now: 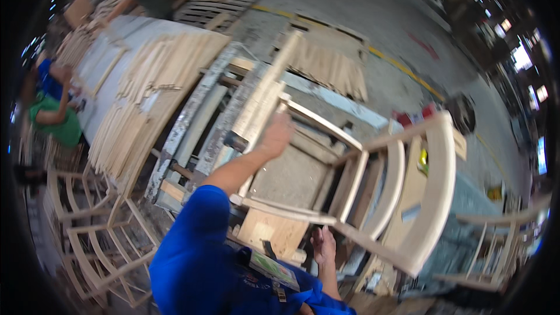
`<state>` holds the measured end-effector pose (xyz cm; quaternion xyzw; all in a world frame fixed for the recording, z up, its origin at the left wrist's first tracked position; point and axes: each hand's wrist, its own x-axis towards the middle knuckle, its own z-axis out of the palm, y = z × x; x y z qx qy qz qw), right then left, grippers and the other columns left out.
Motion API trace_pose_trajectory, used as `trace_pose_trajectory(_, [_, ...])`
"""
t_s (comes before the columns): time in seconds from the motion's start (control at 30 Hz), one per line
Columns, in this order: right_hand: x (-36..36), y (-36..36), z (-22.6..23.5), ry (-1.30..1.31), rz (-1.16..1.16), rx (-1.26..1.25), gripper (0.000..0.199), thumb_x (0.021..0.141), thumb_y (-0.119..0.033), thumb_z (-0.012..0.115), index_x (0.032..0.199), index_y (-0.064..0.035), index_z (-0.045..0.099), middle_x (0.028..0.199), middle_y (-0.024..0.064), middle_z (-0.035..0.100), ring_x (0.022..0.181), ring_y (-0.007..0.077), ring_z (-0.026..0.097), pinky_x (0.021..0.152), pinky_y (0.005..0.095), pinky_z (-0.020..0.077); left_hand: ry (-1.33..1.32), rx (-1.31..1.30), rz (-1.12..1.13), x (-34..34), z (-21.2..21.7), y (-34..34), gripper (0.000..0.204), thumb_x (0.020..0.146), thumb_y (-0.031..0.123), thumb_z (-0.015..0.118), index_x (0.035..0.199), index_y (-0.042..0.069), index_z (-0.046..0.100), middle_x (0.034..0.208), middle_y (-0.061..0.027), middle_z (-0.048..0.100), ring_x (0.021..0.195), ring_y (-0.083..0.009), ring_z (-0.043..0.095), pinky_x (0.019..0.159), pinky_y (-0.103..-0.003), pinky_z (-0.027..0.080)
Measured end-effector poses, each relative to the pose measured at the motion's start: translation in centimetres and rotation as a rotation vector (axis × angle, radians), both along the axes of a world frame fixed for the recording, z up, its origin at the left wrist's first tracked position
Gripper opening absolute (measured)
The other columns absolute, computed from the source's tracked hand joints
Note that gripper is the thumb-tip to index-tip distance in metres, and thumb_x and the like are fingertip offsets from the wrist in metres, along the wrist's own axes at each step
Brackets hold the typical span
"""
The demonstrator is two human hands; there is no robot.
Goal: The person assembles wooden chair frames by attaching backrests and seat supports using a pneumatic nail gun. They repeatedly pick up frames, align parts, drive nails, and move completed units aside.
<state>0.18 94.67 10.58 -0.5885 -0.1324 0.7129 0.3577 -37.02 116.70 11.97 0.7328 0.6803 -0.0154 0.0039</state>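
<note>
A pale wooden chair frame [353, 189] lies on its side on the work stand before me, its curved back slats toward the right. My left hand [277, 134] is at the frame's far left corner, beside a bundle of long wooden strips [258, 108]. Its fingers are blurred, so their grip does not show. Just below the near rail of the chair frame is my right hand [324, 245], fingers stretched upward and nothing visible in them. Whether it touches the rail I cannot tell.
On the left, a table [96, 61] bears many wooden strips [166, 70]. Finished-looking chair frames [111, 245] stand at lower left, another [496, 245] at right. A pallet [326, 41] with slats lies on the floor beyond. Co-workers [58, 116] are at the far left.
</note>
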Motion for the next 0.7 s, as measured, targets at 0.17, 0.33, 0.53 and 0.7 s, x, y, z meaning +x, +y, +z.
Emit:
trace_pose_trajectory(0.17, [-5.2, 5.6, -2.2, 0.146, -0.109, -0.315, 0.038, 0.099, -0.046, 0.069, 0.102, -0.0090, 0.063, 0.093, 0.0054, 0.067, 0.083, 0.0190, 0.064, 0.073, 0.0333, 0.0505, -0.228, 0.695, -0.128, 2.5, -2.3, 6.2, 0.023, 0.091, 0.010, 0.055, 0.112, 0.006, 0.065, 0.117, -0.0178, 0.064, 0.119, -0.0373, 0.057, 0.107, -0.051, 0.045])
trace_pose_trajectory(0.33, [-4.6, 5.3, -3.7, -0.068, -0.004, -0.267, 0.045, 0.103, -0.026, 0.057, 0.141, -0.0028, 0.052, 0.109, 0.0118, 0.069, 0.088, 0.0254, 0.067, 0.072, 0.0341, 0.0561, -0.219, 0.255, -0.201, 6.4, -2.3, 11.8, 0.016, 0.081, 0.023, 0.071, 0.087, 0.008, 0.074, 0.099, -0.0142, 0.074, 0.107, -0.0348, 0.069, 0.093, -0.046, 0.054])
trace_pose_trajectory(0.53, [-4.4, 8.1, -0.8, -0.087, -0.028, -0.330, 0.037, 0.106, -0.030, 0.054, 0.127, -0.0006, 0.060, 0.106, 0.0126, 0.070, 0.089, 0.0247, 0.067, 0.072, 0.0347, 0.0568, -0.122, -0.018, -0.186, 6.6, -2.4, 16.4, 0.009, 0.080, 0.018, 0.070, 0.077, 0.015, 0.079, 0.085, -0.0101, 0.078, 0.085, -0.0296, 0.076, 0.070, -0.043, 0.059])
trace_pose_trajectory(0.7, [-3.4, 13.9, 5.3, -0.209, -0.110, -0.162, 0.036, 0.109, -0.030, 0.047, 0.114, 0.0024, 0.062, 0.099, 0.0139, 0.072, 0.082, 0.0251, 0.069, 0.064, 0.0347, 0.0565, -0.199, 0.021, -0.197, 6.5, 0.1, 20.8, 0.013, 0.079, 0.014, 0.071, 0.088, 0.016, 0.080, 0.091, -0.0079, 0.079, 0.092, -0.0288, 0.076, 0.075, -0.044, 0.059])
